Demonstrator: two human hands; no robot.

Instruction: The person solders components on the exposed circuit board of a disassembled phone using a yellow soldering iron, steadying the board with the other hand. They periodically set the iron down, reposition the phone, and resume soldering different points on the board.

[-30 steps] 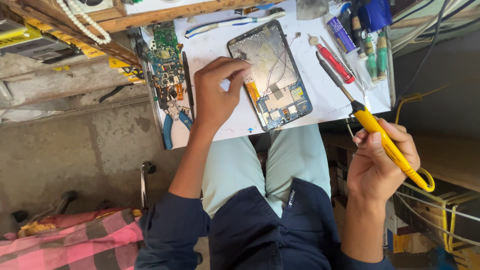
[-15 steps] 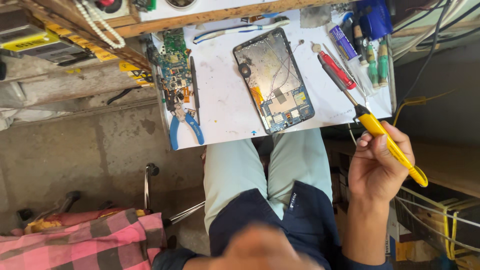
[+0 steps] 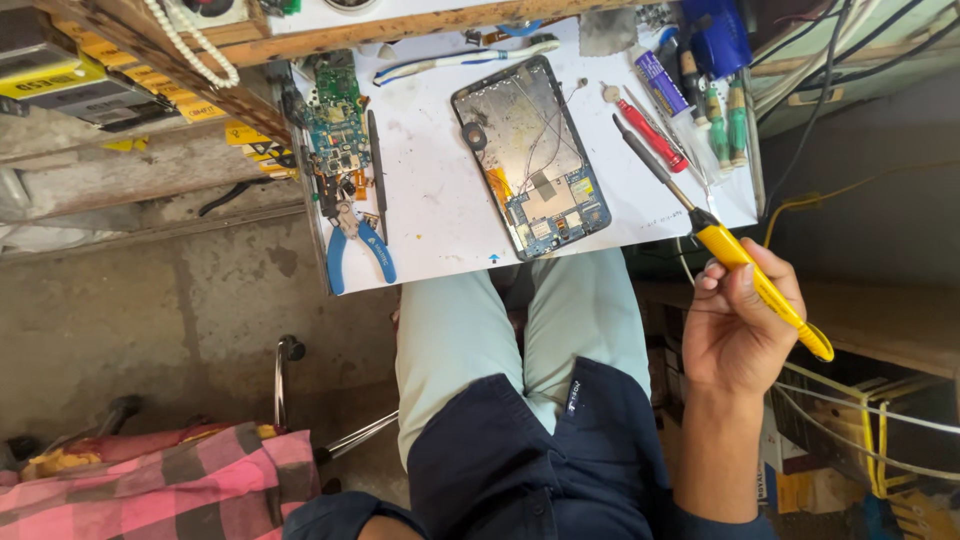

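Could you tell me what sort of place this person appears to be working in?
Most likely a small electronics repair bench: an opened tablet lies on the white worktop, a green circuit board beside it, and the right hand holds a yellow soldering iron.

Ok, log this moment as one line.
right hand: holds yellow soldering iron | left hand: out of view | opened tablet: on white board

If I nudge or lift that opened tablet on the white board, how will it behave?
The opened tablet lies flat, so it would likely slide, not tip or roll. Its back is off, with thin wires and a circuit board showing, so it is probably fragile there; lifting by the edges seems safer. It sits near the edge of the white board, so a push toward the lap might drop it.
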